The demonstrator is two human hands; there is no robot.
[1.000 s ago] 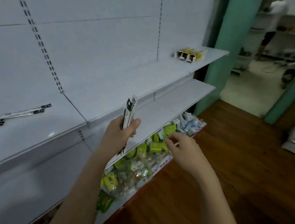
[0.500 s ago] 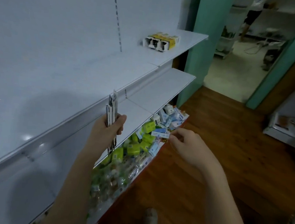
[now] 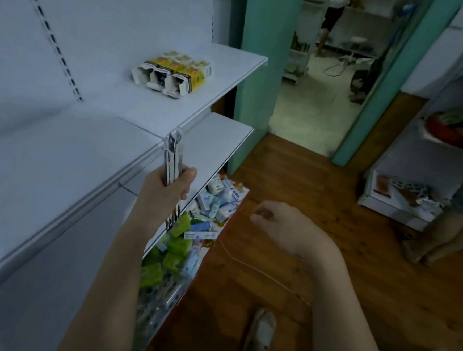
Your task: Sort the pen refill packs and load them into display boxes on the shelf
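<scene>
The left hand [image 3: 168,187] grips a thin upright bundle of refill packs [image 3: 173,159] just in front of the white shelf [image 3: 227,72] edge; the yellow display boxes [image 3: 174,74] lie further back on that shelf, while the right hand [image 3: 284,226] hangs loosely curled, holding nothing, beside the shelf

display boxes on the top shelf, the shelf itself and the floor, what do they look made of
Display boxes: thin printed cardboard, yellow and white, going by the folded-open end flaps. Shelf: probably painted sheet metal, with a smooth white finish and a thin folded front lip. Floor: wood or wood-look planks, brown with visible grain and a slight sheen.
</scene>
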